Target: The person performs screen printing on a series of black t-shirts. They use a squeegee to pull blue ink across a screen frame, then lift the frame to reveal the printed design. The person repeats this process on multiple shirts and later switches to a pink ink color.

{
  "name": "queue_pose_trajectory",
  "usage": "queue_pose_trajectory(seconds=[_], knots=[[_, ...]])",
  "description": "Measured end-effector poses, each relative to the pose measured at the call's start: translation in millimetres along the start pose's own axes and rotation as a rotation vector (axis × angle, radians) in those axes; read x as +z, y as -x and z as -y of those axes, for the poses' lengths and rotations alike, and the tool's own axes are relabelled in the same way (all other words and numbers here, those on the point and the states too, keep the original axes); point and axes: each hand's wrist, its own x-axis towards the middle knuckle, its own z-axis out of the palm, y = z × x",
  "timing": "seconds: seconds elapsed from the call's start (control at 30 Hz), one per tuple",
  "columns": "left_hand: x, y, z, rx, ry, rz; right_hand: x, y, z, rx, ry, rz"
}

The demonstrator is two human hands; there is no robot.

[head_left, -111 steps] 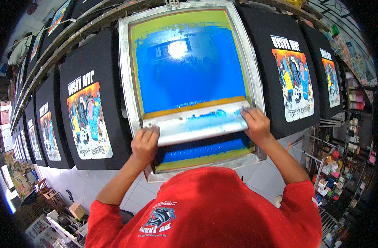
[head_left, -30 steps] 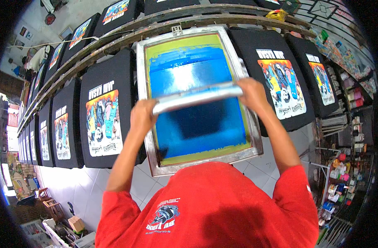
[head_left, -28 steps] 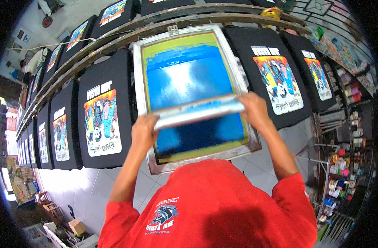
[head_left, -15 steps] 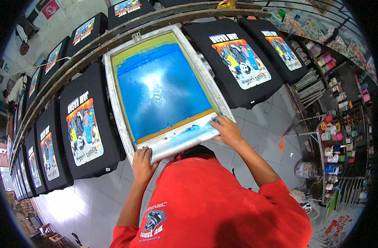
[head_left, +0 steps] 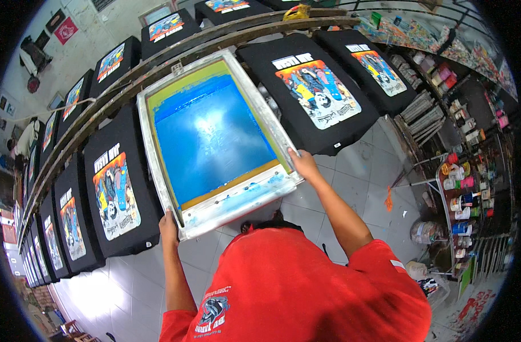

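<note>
Two hands hold the frame [head_left: 260, 108] by its near end, one on each side. The left hand [head_left: 168, 229] grips the left edge near the corner, and the right hand [head_left: 303, 165] grips the right edge a bit higher up. They are wide apart, maybe so the weight is shared and the frame stays even. How the fingers curl underneath, I cannot tell.

Blue ink [head_left: 215, 137] fills most of the middle. The squeegee [head_left: 243, 195] lies across the near end, with its brown edge toward the ink. No hand grips it; it seems parked there to leave both hands free.

At the far end, a hinge [head_left: 178, 69] sits by the wood rail [head_left: 306, 25], likely to keep that end in place. Black shirts [head_left: 117, 196] lie in a row on both sides, picture up, perhaps so the prints don't smudge.
</note>
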Motion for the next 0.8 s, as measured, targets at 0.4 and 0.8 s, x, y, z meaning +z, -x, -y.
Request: queue_pose_trajectory(seconds=[0.4,0.8], knots=[[-44.5,45.9,-33.8,0.278,-0.207,-0.145,-19.8,84.4,45.8,-0.004,-0.005,-0.214],[-37.8,80.4,-89.4,0.55,-0.276,0.592,-34.2,416.1,-80.6,0.385,-0.1,-0.905]])
